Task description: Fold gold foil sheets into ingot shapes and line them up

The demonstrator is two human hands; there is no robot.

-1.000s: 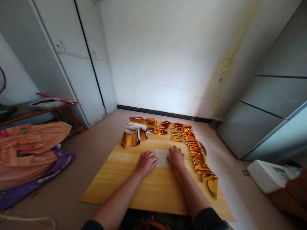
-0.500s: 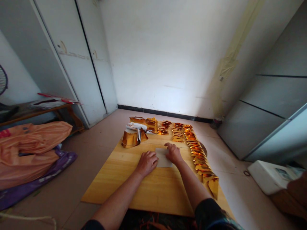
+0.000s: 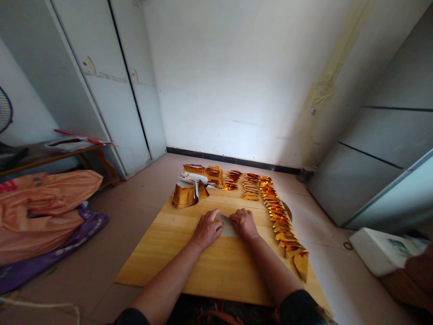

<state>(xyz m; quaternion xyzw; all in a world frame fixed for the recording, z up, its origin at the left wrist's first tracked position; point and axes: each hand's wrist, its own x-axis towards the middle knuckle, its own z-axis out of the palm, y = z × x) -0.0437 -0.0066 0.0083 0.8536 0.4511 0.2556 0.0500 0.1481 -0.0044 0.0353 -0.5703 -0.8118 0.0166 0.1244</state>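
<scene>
Two forearms [image 3: 172,272] angled inward | left hand [image 3: 208,228], right hand [image 3: 244,223] palm-down | paper [image 3: 229,231] between

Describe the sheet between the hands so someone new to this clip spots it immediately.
Find the wooden board below the white wall. Near its middle, between the left hand and the right hand, lies a pale sheet, partly hidden by the hands. Its dull grayish face sets it apart from the shiny gold folded pieces lined up along the board's right side.
</scene>
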